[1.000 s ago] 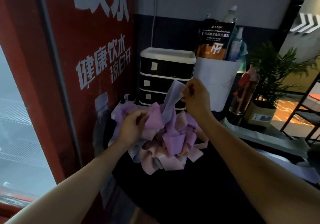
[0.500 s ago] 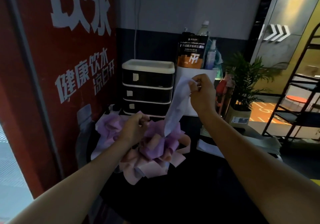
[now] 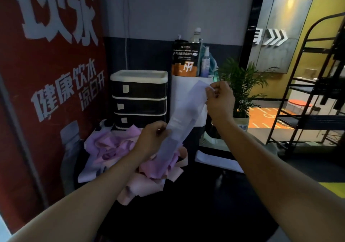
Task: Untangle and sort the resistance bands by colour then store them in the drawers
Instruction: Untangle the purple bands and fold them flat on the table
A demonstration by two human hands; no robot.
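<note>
A tangled heap of pink and purple resistance bands (image 3: pixel 119 148) lies on the dark table in front of a black three-drawer unit (image 3: pixel 139 99) with a white top. A pale lilac band (image 3: pixel 183 118) stretches up out of the heap. My right hand (image 3: pixel 219 101) pinches its upper end, raised in front of the white bin. My left hand (image 3: pixel 152 139) grips the same band lower down, just above the heap. The band's lowest part disappears among the other bands. All three drawers are closed.
A white bin (image 3: pixel 188 84) beside the drawers holds a black-and-orange pouch (image 3: pixel 185 60) and spray bottles. A potted plant (image 3: pixel 240 92) stands to its right. A red sign panel (image 3: pixel 46 73) closes the left side. A black metal rack (image 3: pixel 313 92) stands at the right.
My right hand has pulled the pale lilac band further up and out of the heap. My left hand left the purple bands and took hold of the lilac band lower down.
</note>
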